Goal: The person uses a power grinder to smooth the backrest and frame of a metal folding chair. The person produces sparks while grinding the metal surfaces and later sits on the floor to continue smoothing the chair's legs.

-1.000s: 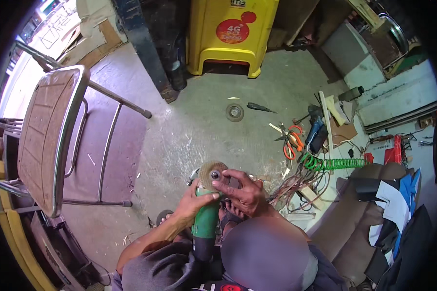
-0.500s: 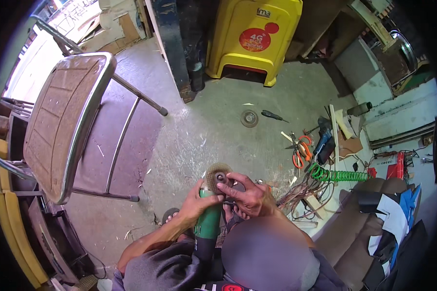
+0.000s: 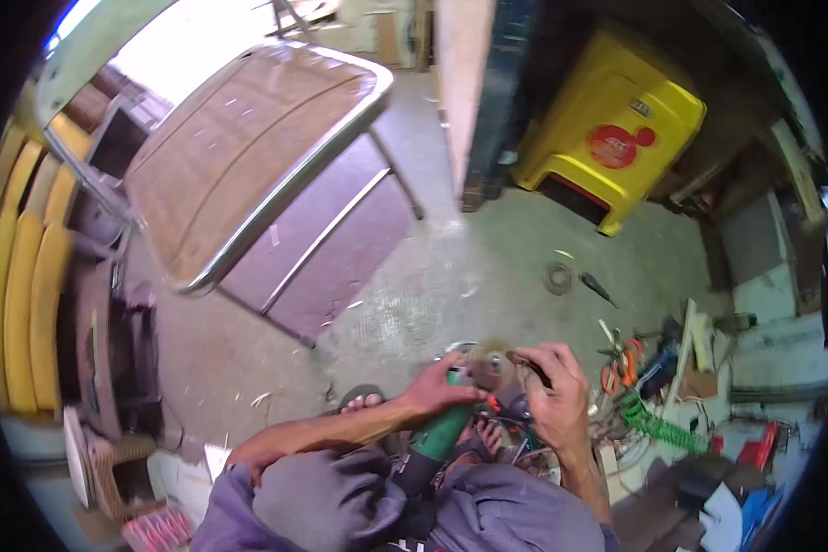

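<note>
My left hand [image 3: 438, 390] is closed around the head end of a green angle grinder [image 3: 443, 432], whose dark rear end rests against my lap. A brownish round disc [image 3: 493, 353] sits on the grinder head, with a metal nut at its middle. At the right edge of the disc is my right hand [image 3: 561, 396], fingers curled together. Something small and dark seems to be between its fingers and thumb, too blurred to name.
A folding chair [image 3: 258, 138] stands at left, a yellow plastic stool [image 3: 607, 120] at the back. On the floor lie a spare disc [image 3: 557, 278], a screwdriver [image 3: 598, 289], orange-handled scissors [image 3: 622, 366] and a green coiled hose [image 3: 662, 427]. My sandalled feet are below the grinder.
The view has swung left, so the chair and stool appear further right. My right hand has come off the nut to the disc's right edge; my left hand still grips the grinder.
</note>
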`<action>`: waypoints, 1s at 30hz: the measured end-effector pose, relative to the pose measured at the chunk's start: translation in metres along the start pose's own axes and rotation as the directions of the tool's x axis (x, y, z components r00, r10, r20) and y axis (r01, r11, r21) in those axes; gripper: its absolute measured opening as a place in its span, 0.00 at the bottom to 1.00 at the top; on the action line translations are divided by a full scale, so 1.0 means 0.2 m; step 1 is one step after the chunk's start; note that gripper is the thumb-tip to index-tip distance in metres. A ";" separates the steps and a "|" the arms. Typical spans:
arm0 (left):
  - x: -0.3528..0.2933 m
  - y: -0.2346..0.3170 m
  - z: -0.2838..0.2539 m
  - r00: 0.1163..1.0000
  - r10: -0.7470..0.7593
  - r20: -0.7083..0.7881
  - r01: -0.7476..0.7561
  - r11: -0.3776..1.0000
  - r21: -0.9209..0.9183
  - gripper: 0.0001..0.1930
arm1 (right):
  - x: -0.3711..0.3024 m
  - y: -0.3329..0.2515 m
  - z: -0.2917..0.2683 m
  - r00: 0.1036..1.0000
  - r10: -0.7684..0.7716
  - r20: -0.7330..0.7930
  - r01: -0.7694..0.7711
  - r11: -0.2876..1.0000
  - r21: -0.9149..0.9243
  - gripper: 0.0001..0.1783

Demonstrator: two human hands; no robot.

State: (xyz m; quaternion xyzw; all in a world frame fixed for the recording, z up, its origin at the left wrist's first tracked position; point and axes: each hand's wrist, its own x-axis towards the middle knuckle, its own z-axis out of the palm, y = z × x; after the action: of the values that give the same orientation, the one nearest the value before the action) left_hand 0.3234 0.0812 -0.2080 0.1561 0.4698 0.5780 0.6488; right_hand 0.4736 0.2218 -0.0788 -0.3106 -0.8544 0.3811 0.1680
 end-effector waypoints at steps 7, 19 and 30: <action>0.00 -0.05 0.01 0.993 0.101 -0.059 -0.091 0.984 0.155 0.37 | 0.02 0.03 0.18 0.941 -0.319 -0.109 0.305 0.944 -0.126 0.13; -0.02 0.03 0.03 0.996 0.025 -0.084 -0.001 0.962 0.273 0.36 | 0.05 0.04 0.20 0.999 0.011 -0.045 -0.011 1.000 -0.012 0.14; 0.02 -0.01 0.01 0.990 0.082 -0.119 -0.031 0.927 0.374 0.46 | 0.02 0.06 0.22 0.911 -0.407 0.066 0.410 0.874 -0.260 0.18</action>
State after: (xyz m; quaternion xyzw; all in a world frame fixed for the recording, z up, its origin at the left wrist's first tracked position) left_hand 0.3259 0.0843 -0.2103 0.2506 0.6078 0.5063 0.5580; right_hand 0.4523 0.2069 -0.1161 -0.1414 -0.9451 0.2191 0.1970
